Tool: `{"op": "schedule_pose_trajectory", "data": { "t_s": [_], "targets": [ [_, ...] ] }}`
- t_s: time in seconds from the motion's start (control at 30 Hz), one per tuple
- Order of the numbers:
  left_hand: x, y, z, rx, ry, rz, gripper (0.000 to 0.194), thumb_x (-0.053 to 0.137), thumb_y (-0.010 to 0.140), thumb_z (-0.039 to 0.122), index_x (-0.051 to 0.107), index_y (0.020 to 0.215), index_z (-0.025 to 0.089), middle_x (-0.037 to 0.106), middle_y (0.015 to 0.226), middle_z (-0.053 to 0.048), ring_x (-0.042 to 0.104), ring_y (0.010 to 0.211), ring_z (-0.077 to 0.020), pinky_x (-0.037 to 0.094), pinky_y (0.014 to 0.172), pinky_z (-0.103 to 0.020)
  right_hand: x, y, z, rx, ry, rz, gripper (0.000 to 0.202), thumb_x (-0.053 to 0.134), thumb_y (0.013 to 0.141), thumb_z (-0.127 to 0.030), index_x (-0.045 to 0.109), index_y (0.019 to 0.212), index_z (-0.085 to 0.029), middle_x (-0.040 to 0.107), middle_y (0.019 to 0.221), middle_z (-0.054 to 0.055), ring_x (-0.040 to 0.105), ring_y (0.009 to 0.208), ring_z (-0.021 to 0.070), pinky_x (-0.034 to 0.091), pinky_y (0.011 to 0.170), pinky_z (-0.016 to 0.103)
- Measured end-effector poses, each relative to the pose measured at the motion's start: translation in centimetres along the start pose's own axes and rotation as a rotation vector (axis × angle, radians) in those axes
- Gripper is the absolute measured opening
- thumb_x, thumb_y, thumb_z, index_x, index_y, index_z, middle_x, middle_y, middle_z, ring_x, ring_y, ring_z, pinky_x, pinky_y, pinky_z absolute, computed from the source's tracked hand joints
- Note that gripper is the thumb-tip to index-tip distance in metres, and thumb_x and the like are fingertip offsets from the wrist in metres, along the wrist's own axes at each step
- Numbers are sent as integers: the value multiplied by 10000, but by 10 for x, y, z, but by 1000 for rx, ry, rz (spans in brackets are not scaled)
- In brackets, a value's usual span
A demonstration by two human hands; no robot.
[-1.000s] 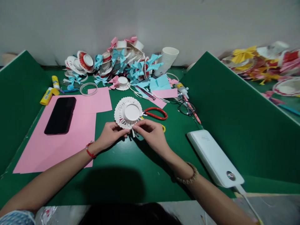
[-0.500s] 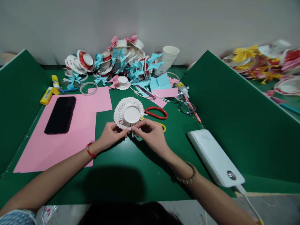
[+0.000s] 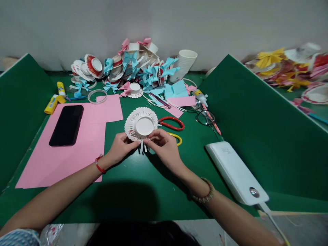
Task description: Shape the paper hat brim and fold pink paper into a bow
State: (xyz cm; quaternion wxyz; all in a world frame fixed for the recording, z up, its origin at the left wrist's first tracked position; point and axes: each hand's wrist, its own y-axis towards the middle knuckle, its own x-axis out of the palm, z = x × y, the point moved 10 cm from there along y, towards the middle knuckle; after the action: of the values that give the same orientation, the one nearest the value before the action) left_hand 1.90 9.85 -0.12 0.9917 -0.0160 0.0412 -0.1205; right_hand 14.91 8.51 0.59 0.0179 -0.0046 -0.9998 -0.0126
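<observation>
Between my two hands is a white paper-cup hat [image 3: 144, 125], a cup base with a round brim cut into narrow strips. My left hand [image 3: 122, 147] is closed on its lower left edge, thumb in front. At the lower right edge my right hand [image 3: 164, 146] pinches the brim with thumb and fingertips. A few loose strips hang down between the thumbs. Just beyond my right hand lie scissors [image 3: 171, 123] with one red and one yellow handle loop; their blades are hidden behind the hat.
Pink paper sheets [image 3: 64, 160] carry a black phone [image 3: 66, 125] on the left. Glue sticks [image 3: 54, 102], finished cup hats with bows [image 3: 133, 65] and stacked paper cups [image 3: 183, 65] stand behind. A white power bank [image 3: 235, 172] and glasses [image 3: 205, 117] lie right, beside a green partition [image 3: 266, 130].
Strips at the hat's lower edge now hang straighter down between my thumbs. My hands have barely moved, and both still hold the hat.
</observation>
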Motion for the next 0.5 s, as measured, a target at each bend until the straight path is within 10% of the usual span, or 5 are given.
{"op": "schedule_pose_trajectory", "data": {
  "t_s": [0.5],
  "targets": [
    [-3, 1, -7, -58, -55, 6, 175, 689, 633, 269, 606, 649, 115, 565, 500, 7, 482, 448, -81, 374, 442, -196, -3, -4, -9, -123, -178, 23, 43, 637, 730, -209, 616, 717, -173, 650, 706, 14, 583, 656, 135, 467, 645, 273]
  ]
}}
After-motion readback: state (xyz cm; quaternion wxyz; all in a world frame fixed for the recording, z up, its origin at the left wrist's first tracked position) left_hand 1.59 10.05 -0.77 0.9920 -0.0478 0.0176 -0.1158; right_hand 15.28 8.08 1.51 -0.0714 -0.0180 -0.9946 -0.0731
